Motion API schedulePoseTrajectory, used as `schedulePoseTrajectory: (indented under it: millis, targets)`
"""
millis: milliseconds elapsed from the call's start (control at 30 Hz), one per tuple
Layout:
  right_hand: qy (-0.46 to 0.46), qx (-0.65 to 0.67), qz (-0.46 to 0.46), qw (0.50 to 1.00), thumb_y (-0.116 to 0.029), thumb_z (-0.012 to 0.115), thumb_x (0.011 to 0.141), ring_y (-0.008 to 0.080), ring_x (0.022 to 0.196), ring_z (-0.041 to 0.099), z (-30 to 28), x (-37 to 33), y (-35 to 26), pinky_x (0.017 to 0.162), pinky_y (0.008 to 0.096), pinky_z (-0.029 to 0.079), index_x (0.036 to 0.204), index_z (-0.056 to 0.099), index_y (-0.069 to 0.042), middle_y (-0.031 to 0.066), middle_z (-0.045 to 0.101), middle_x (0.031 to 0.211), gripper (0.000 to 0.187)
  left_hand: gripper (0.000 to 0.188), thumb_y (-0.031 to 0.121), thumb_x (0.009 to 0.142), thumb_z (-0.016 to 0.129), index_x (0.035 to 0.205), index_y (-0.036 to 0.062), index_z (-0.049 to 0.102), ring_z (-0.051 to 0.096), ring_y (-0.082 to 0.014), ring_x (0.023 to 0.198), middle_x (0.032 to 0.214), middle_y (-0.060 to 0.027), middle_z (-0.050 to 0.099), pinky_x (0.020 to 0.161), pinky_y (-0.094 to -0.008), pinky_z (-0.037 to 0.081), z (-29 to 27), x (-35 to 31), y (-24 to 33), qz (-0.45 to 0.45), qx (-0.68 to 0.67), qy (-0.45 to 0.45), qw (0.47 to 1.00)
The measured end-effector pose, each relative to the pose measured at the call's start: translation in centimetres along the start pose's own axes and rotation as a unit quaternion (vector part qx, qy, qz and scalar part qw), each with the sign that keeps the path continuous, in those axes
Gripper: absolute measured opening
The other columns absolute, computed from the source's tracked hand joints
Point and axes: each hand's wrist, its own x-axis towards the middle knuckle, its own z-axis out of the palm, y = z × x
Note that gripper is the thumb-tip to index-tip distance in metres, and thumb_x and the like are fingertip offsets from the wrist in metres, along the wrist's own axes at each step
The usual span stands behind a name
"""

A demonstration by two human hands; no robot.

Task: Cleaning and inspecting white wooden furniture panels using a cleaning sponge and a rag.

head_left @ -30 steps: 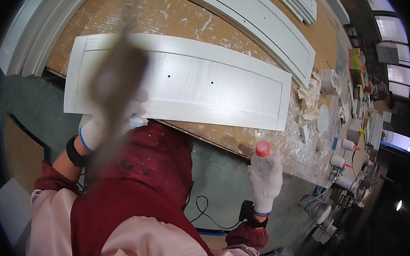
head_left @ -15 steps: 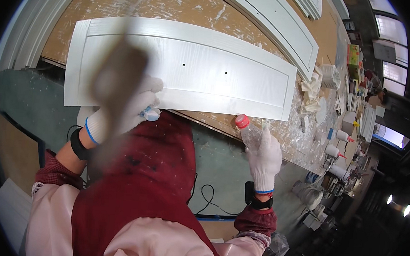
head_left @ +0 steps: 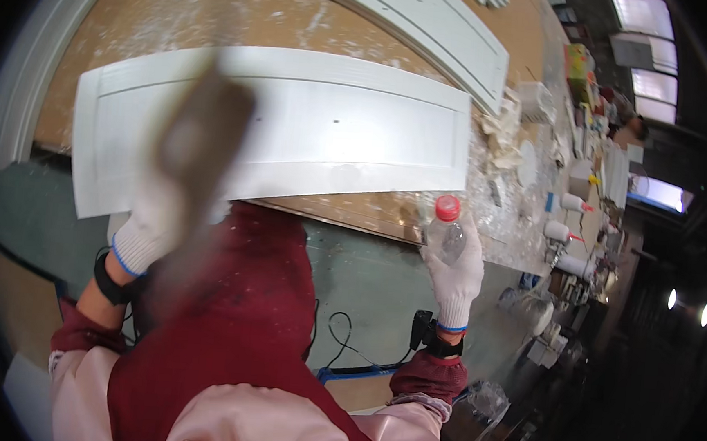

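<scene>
A white panel [head_left: 294, 134] with a raised border and two small dark holes lies across the near edge of the workbench. Its left end juts out over that edge. My gloved left hand [head_left: 150, 227] is at the panel's near left corner. A blurred brown shape [head_left: 208, 128] close to the camera covers most of its fingers; a pale bit of something [head_left: 220, 210] shows beside them, too unclear to name. My gloved right hand [head_left: 458, 277] is wrapped round a clear plastic bottle [head_left: 448, 239] with a red cap, off the panel's near right corner.
More white panels [head_left: 432, 29] lie at the back of the paint-spattered workbench [head_left: 321, 212]. Crumpled cloth [head_left: 503, 137], a white container [head_left: 535, 102] and white bottles [head_left: 572, 203] are on the right. A black cable [head_left: 341, 334] crosses the floor.
The view has shifted. The panel's left end has swung nearer to me, so it lies more slanted. The bottle in my right hand has tipped from leaning left to more upright.
</scene>
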Motion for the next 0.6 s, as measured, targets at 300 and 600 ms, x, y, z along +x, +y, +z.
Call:
schedulePoseTrajectory:
  millis: [300,600]
  targets:
    - [0.402,0.366,0.226,0.808,-0.002,0.079,0.073,0.0243,0.109,0.057,-4.5,0.6,14.1,0.093,0.0349,0.05,0.137,0.04,0.001,0.0151,0.049,0.132,0.076,0.03,0.009,0.059,0.078,0.076,0.007,0.054,0.059,-0.0335,0.101,0.109,-0.013,0.064,0.08,-0.0423,0.05,-0.9,1.3,1.9,-0.004,0.001,0.011,1.0]
    - [0.524,0.344,0.239,0.742,-0.002,0.084,0.07,0.0237,0.114,0.055,-4.6,6.8,23.5,0.098,0.0374,0.047,0.136,0.042,0.001,0.0134,0.055,0.13,0.078,0.027,0.013,0.06,0.078,0.073,0.008,0.055,0.059,-0.0319,0.099,0.107,-0.0104,0.064,0.08,-0.0405,0.049,-0.8,2.1,2.5,-0.015,0.015,0.006,1.0]
